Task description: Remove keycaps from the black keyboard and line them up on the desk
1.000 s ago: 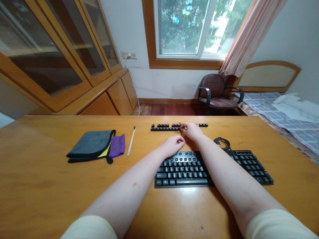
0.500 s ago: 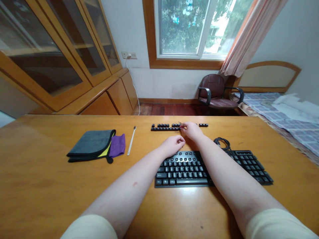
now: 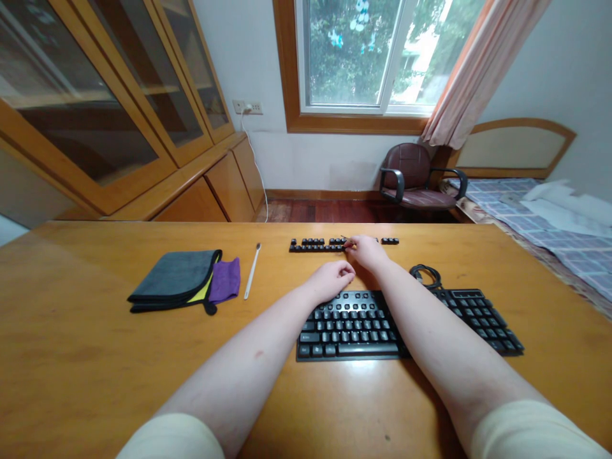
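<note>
A black keyboard lies on the wooden desk, its upper rows bare of caps and showing small round posts. Beyond it, loose black keycaps stand in two lines. My right hand reaches over the keyboard to these lines, with thumb and fingertips pinched on a keycap at the end of the nearer line. My hand hides part of both lines. Just above the keyboard's top left edge rests my left hand, fingers curled inward and closed; whether anything small is inside cannot be seen.
Left of the keycaps lie a white toothbrush, a purple cloth and a folded grey towel. A coiled black cable sits behind the keyboard. Past the desk stand a chair and a bed.
My right fingertips have shifted very slightly left along the nearer line of keycaps. My left hand and the keyboard stay where they were.
</note>
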`<state>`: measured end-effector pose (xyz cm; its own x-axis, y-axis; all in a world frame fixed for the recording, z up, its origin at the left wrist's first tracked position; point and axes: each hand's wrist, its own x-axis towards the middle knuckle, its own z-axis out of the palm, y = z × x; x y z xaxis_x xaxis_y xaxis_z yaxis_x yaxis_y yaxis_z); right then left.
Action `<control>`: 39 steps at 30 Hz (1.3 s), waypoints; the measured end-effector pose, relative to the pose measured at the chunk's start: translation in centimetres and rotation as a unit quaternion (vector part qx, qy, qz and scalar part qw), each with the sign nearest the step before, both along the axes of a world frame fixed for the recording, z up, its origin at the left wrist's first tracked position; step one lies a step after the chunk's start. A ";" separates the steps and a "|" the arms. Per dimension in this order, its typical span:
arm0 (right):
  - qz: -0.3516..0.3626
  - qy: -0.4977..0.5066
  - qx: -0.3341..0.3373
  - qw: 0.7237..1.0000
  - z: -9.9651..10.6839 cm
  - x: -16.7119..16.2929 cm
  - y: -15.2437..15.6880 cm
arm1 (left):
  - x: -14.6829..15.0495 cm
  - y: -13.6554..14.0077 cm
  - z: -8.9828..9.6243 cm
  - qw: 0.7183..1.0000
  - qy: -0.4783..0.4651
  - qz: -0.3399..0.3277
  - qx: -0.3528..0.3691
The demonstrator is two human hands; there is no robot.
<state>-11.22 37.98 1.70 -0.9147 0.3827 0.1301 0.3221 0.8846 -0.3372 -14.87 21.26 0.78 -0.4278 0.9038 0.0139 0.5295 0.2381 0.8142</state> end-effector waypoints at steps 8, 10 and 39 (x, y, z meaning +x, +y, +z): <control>-0.004 0.000 -0.011 1.000 0.7 0.3 -0.3 | 0.1 0.0 0.1 1.000 -0.006 0.002 -0.002; -0.003 -0.002 -0.012 1.000 0.7 0.3 -0.4 | 0.0 0.0 0.1 1.000 -0.008 0.001 -0.001; 0.083 0.172 -0.175 0.966 2.6 15.1 0.5 | 0.1 -0.1 0.5 1.000 -0.007 0.000 -0.006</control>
